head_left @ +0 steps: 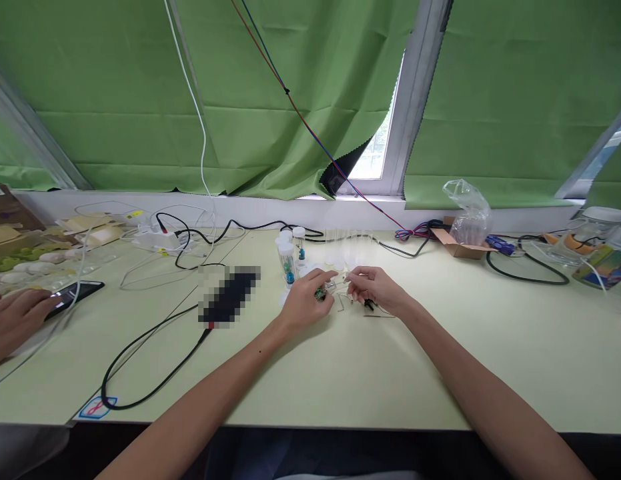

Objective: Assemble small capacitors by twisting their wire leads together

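Observation:
My left hand [306, 300] is closed, with thumb and fingers curled around a small green piece [320, 293] whose kind I cannot make out. Just to its right, my right hand [374, 288] pinches its fingertips together; what sits between them is too small to name. Thin bent metal wires [341, 303] lie between the hands. Beneath the right hand are a small black part [369, 305] and a straight thin rod [379, 316]. Beyond the left hand stand clear tubes with white caps [286, 257], with blue and green pieces in them. More clear tubes [347, 248] stand behind the hands.
A blurred-out dark device [230, 297] with a black cable [140, 333] lies to the left. At far left another person's hand [20, 313] rests on a phone [75, 298]. A cardboard box [460, 248] with a plastic bag and clear jars [603, 230] stand back right.

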`<state>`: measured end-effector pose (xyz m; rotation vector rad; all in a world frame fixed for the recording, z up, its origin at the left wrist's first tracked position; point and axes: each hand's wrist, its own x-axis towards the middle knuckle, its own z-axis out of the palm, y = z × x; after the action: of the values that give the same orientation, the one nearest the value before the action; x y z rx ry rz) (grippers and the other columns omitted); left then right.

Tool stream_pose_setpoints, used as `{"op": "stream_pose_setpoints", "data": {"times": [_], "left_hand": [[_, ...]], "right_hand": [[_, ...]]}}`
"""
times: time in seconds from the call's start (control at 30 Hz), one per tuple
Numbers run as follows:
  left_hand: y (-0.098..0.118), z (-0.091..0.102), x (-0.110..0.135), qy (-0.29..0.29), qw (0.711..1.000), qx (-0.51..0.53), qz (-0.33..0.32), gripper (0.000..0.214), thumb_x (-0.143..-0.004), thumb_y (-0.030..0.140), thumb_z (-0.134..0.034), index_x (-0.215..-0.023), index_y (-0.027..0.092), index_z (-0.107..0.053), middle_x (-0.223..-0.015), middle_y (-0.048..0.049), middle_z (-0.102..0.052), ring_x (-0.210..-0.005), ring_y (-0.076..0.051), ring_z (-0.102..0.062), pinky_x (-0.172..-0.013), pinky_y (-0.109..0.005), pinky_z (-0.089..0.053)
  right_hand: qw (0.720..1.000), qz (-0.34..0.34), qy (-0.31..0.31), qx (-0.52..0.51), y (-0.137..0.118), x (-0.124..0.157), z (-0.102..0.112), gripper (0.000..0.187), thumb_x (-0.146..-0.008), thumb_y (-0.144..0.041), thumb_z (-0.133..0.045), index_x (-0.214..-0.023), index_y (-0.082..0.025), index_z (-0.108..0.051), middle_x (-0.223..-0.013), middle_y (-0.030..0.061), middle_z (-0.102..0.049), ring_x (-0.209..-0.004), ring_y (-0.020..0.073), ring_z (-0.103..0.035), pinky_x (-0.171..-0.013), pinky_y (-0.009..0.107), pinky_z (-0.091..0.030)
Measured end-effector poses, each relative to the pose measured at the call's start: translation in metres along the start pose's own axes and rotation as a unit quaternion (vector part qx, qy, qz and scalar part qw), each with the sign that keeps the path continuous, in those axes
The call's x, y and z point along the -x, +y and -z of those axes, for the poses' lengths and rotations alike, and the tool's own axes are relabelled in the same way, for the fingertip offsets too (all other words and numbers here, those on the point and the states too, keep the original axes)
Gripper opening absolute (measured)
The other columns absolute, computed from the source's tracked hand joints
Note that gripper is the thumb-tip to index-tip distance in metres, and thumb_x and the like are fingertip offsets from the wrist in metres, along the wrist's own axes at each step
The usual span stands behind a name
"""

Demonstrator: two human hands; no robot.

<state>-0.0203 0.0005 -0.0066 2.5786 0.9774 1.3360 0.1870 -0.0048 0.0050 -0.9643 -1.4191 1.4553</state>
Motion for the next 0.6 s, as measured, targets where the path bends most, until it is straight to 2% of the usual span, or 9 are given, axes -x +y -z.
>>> {"op": "stream_pose_setpoints", "data": {"times": [0.1,0.17,0.3,0.37,0.47,0.6], "left_hand": [[0.0,-0.001,-0.002,0.037,0.999,0.022,0.024,0.043,-0.074,0.008,-0.054,-0.115,0.02,-0.062,-0.089,-0.0024,-0.065,-0.075,-0.013,-0.061,-0.074,-0.028,-0.052],[0.002,0.0,-0.002,0.059,0.996,0.039,0.047,0.042,-0.076,0.011,-0.056,-0.117,0.02,-0.06,-0.093,-0.0024,-0.065,-0.075,-0.013,-0.062,-0.074,-0.028,-0.053],[0.01,0.001,-0.004,0.099,0.985,0.091,0.112,0.039,-0.08,0.022,-0.062,-0.118,0.02,-0.055,-0.096,-0.0033,-0.063,-0.073,-0.012,-0.064,-0.072,-0.028,-0.056],[0.014,0.001,-0.005,0.106,0.975,0.133,0.143,0.037,-0.08,0.028,-0.065,-0.114,0.02,-0.053,-0.096,-0.0033,-0.059,-0.073,-0.012,-0.066,-0.072,-0.027,-0.057],[0.014,0.0,-0.006,0.094,0.957,0.2,0.186,0.036,-0.08,0.035,-0.067,-0.11,0.021,-0.052,-0.099,-0.0027,-0.054,-0.073,-0.011,-0.066,-0.075,-0.028,-0.057],[0.01,-0.003,-0.007,0.071,0.945,0.226,0.224,0.034,-0.079,0.04,-0.069,-0.104,0.021,-0.056,-0.09,-0.0014,-0.056,-0.075,-0.012,-0.065,-0.077,-0.029,-0.057]], "right_hand": [[0.997,0.04,0.064,0.025,0.0,0.0,-0.002,0.042,-0.073,-0.057,-0.072,-0.077,-0.017,-0.06,-0.07,0.0039,-0.065,-0.055,0.0119,-0.058,-0.051,0.025,-0.044],[0.986,0.071,0.113,0.095,0.002,0.0,-0.003,0.039,-0.077,-0.056,-0.068,-0.075,-0.018,-0.058,-0.068,0.0039,-0.065,-0.053,0.013,-0.057,-0.051,0.027,-0.045],[0.932,0.142,0.186,0.277,0.01,-0.002,-0.007,0.026,-0.085,-0.044,-0.06,-0.074,-0.02,-0.058,-0.065,0.003,-0.064,-0.057,0.0156,-0.058,-0.059,0.031,-0.047],[0.918,0.164,0.181,0.313,0.014,-0.003,-0.009,0.02,-0.086,-0.038,-0.058,-0.075,-0.021,-0.059,-0.066,0.0025,-0.064,-0.06,0.0165,-0.058,-0.062,0.031,-0.047],[0.913,0.175,0.157,0.334,0.018,-0.003,-0.011,0.015,-0.086,-0.033,-0.056,-0.077,-0.022,-0.059,-0.067,0.0023,-0.064,-0.062,0.0168,-0.058,-0.061,0.03,-0.046],[0.895,0.178,0.129,0.388,0.019,-0.003,-0.013,0.01,-0.086,-0.026,-0.055,-0.081,-0.02,-0.062,-0.074,0.0041,-0.067,-0.07,0.0179,-0.061,-0.066,0.031,-0.047]]}}
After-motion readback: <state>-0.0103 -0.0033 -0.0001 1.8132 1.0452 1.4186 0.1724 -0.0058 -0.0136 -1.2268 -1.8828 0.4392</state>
